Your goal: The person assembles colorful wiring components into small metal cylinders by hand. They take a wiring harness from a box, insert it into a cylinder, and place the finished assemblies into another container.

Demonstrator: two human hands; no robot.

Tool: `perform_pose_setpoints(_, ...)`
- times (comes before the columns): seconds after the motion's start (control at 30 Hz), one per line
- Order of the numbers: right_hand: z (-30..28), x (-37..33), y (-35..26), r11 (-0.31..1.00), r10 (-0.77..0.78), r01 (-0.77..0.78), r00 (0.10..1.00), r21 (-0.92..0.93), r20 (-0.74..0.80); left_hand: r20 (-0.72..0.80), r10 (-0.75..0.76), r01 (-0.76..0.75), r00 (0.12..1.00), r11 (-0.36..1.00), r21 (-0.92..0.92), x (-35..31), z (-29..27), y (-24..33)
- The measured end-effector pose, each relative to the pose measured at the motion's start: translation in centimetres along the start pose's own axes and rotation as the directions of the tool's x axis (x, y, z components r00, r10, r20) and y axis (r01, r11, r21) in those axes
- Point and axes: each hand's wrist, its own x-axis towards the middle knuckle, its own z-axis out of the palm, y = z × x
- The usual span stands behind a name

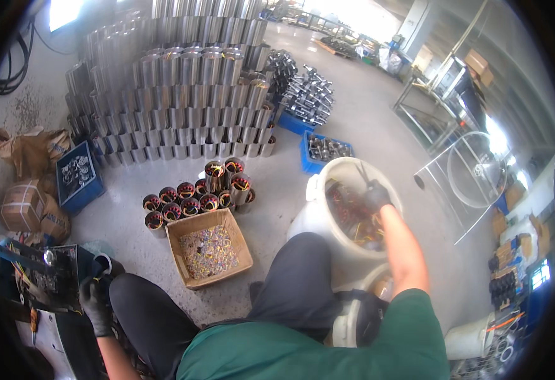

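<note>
My left hand (94,303), in a dark glove, is beside the machine at the lower left. Its bent fingers are against the lower side of a short metal tube (108,266) and look closed on it. My right hand (376,196), also dark-gloved, reaches over the far right rim of a large white tub (301,218). A slim dark hand tool (362,171) sticks up from its closed fingers; its exact kind is unclear. Inside the tub lie wound parts (347,206) with red and yellow wires, partly hidden by the hand.
A cardboard box (242,258) of small colourful bits stands before my knees. Several wired metal cylinders (190,206) sit behind it, before a tall stack of metal tubes (182,114). Blue crates (78,177) of metal parts stand at left and beyond the tub. A wire-frame stand (458,183) is at right.
</note>
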Motion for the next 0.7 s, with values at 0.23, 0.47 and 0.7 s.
perform_pose_setpoints(0.23, -0.9, -4.5, -8.3, 0.996, 0.091, -0.091, 0.992, 0.003, 0.087, 0.183, -0.259, 0.314, 0.948, 0.679, -0.664, 11.8, 7.5, 16.1)
perform_pose_setpoints(0.47, -1.0, -4.1, -8.0, 0.983, 0.053, -0.049, 0.998, -0.179, 0.020, 0.458, -0.020, 0.302, 0.889, 0.777, -0.552, 7.3, 19.4, 16.3)
perform_pose_setpoints(0.7, -5.3, -3.0, -13.1, 0.995, -0.053, 0.029, 0.964, -0.097, -0.260, 0.543, 0.013, 0.289, 0.840, 0.836, -0.467, 5.4, 18.8, 19.7)
